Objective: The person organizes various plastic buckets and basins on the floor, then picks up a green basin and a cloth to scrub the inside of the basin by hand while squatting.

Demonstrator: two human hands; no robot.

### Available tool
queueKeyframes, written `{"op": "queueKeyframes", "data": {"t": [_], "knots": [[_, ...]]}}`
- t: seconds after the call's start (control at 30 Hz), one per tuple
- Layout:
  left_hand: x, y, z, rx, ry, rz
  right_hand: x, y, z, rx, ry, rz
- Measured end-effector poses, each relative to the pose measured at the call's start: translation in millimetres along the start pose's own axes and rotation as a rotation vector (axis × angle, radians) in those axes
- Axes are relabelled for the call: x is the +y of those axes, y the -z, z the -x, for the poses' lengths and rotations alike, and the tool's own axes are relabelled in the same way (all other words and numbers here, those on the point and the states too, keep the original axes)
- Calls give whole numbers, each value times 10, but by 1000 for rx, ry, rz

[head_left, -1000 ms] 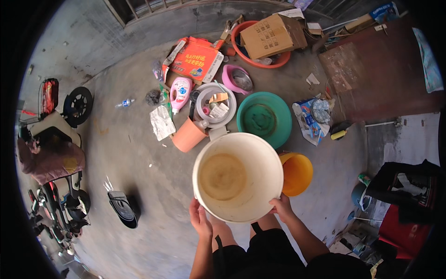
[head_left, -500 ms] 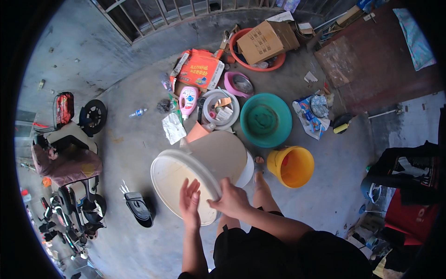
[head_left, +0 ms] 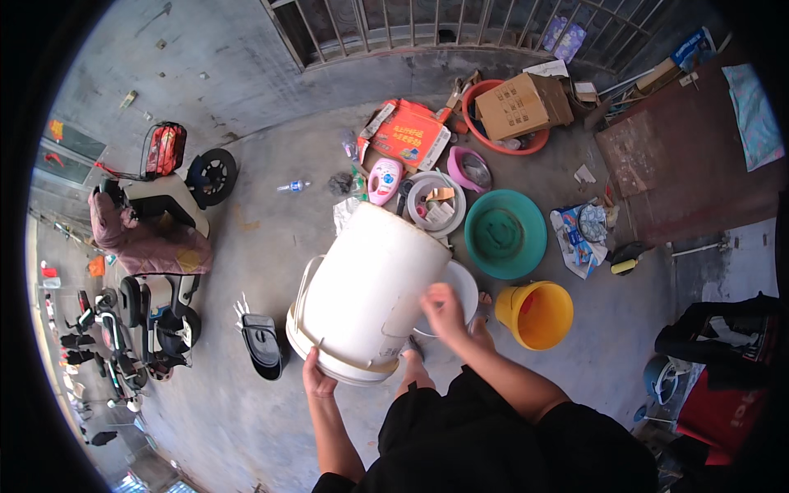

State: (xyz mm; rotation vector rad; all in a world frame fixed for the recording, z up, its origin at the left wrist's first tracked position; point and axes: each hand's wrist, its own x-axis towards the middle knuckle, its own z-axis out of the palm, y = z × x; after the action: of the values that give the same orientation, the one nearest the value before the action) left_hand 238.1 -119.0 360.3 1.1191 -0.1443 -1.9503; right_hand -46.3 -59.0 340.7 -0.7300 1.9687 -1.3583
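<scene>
A large white bucket (head_left: 370, 283) is tilted in front of me, its thick rim (head_left: 341, 361) low and toward me and its other end pointing up and away. A thin handle loops along its left side. The bucket's inside is hidden from this angle. My left hand (head_left: 319, 376) grips the rim from below, thumb laid against the outside. Beside the bucket's right wall is my right hand (head_left: 445, 312), blurred with fingers partly curled; whether it touches the wall is unclear. Behind the bucket, a round white vessel (head_left: 462, 292) rests on the floor near my feet.
To the right stand a yellow bucket (head_left: 555, 329) and a green basin (head_left: 538, 238). Beyond are a white pail (head_left: 459, 215) of small items, a detergent bottle (head_left: 384, 181), a pink basin (head_left: 485, 185) and a cardboard box (head_left: 518, 107). A black dustpan-like scoop (head_left: 263, 349) and scooter (head_left: 156, 238) are leftward.
The bucket has turned so its outer wall faces me instead of its wide round end. My left hand has taken hold of the rim; my right hand has left the rim and moved right.
</scene>
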Motion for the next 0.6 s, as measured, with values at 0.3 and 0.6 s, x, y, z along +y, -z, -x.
{"op": "queueKeyframes", "data": {"t": [0.3,0.6], "knots": [[-10,486,-2,-139,-92,162,-559,284,-602,-238,-816,-902],[-62,735,-288,-39,-30,208,-1270,-146,-281,-299,-560,-651]]}}
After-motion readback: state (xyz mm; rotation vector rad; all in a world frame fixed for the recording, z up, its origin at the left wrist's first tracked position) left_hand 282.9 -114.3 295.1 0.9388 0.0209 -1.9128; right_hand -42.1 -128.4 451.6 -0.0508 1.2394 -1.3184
